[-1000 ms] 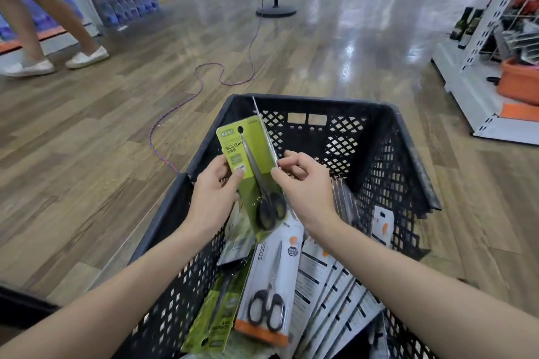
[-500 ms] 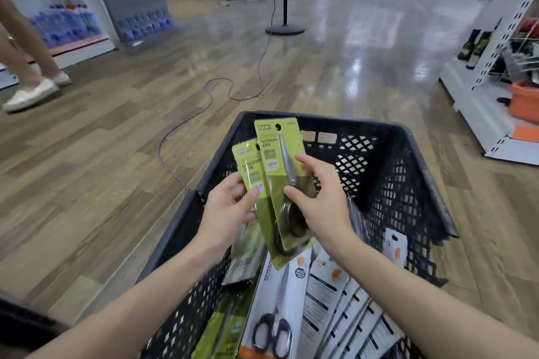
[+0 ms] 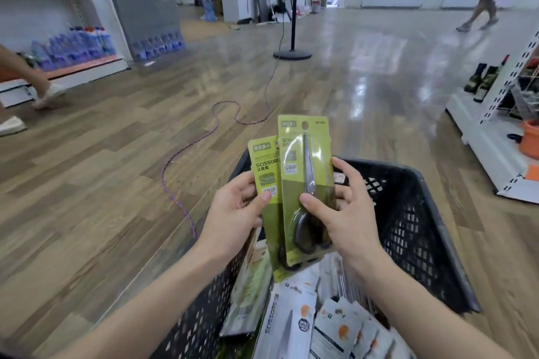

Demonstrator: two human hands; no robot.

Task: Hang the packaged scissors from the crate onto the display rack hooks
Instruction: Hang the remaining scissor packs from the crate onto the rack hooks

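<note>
Two lime-and-olive green scissor packs (image 3: 303, 183) with grey blades; black lattice crate (image 3: 408, 227); white-and-orange packs (image 3: 344, 326) inside; brown wood-plank floor (image 3: 102, 183); purple cable (image 3: 186, 151); white rack (image 3: 495, 137).

Two green card-backed scissors packs (image 3: 303, 183) with glossy clear plastic blisters | dark metal blades, black plastic handles | black perforated plastic crate (image 3: 414, 213), matt | wood-grain plank floor (image 3: 116, 183), glossy and reflective | white card packs (image 3: 344, 329), smooth | braided purple cable (image 3: 186, 151)
</note>
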